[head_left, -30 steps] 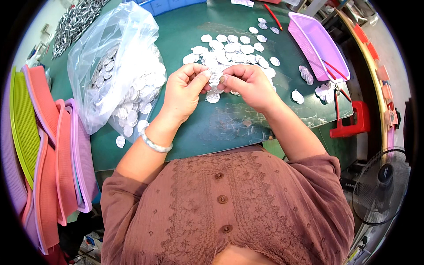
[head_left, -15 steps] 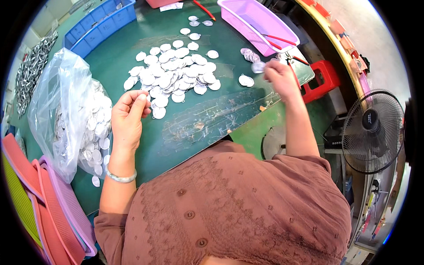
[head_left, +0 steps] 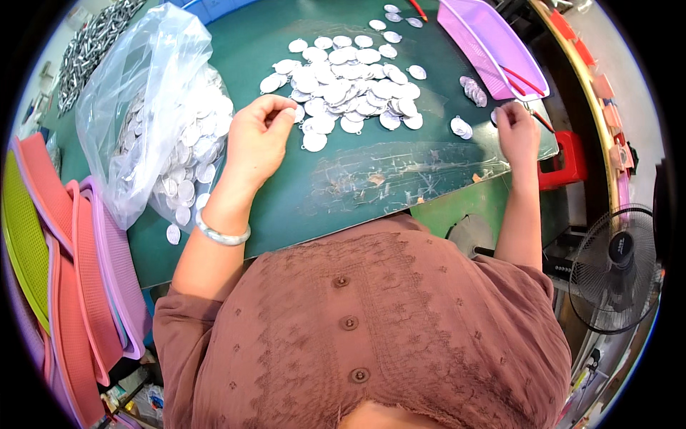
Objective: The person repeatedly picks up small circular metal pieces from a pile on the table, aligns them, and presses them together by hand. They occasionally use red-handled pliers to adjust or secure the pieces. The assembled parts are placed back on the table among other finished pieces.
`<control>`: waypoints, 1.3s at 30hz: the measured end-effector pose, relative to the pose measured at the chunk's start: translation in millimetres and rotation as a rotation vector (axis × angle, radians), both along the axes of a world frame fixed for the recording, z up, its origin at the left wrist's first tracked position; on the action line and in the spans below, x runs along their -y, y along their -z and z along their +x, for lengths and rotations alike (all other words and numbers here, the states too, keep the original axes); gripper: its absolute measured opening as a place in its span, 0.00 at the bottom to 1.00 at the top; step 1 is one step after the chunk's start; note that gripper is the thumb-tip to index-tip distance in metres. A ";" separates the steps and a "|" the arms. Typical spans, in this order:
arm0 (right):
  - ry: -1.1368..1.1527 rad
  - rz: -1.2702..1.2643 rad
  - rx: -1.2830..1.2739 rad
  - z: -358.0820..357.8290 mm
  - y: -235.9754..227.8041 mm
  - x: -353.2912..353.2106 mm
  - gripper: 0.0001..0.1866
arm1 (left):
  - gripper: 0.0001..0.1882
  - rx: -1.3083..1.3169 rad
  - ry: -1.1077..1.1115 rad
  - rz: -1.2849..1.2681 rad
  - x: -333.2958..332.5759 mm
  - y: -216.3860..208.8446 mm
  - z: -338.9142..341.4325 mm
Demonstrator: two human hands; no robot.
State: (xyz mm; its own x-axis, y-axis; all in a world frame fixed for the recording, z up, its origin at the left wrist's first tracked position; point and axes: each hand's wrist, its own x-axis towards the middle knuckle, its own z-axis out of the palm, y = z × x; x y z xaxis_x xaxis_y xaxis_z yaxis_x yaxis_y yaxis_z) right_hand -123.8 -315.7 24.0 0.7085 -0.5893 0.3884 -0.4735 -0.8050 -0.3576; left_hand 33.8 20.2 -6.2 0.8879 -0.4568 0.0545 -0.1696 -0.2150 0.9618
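Observation:
A heap of flat silvery-white discs with small loops [head_left: 350,89] lies on the green table. At the heap's near left edge is my left hand [head_left: 259,139], its thumb and forefinger pinched together; whatever they hold is hidden. My right hand [head_left: 519,134] is closed over the table's right corner, fingers bunched. The rim of a disc [head_left: 493,116] shows beside these fingers, and I cannot tell whether it is gripped. Close to that hand lie an overlapping row of discs [head_left: 473,91] and a small stack of discs [head_left: 461,128].
An open clear plastic bag [head_left: 143,107] of discs stands on the left. A purple basket [head_left: 493,50] and red-handled pliers [head_left: 523,80] are at the back right. Stacked coloured baskets [head_left: 86,272] flank the table; a red stool [head_left: 564,161] and fan [head_left: 618,268] stand right.
The whole view has shifted, so the table sits further right and higher. My left hand stays by the heap, still pinched; my right hand stays closed near the row of discs, less blurred now.

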 end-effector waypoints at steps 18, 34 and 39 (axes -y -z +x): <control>-0.752 0.071 -0.080 72.9 32.9 -163.1 0.08 | 0.04 0.264 0.035 0.335 23.4 5.4 -14.3; -0.670 1.298 0.068 68.7 14.8 -157.9 0.08 | 0.06 -0.345 0.168 -0.369 13.3 0.8 -19.3; -0.675 1.362 0.045 70.2 14.6 -157.2 0.09 | 0.04 -0.359 0.143 -0.412 11.7 -2.7 -21.6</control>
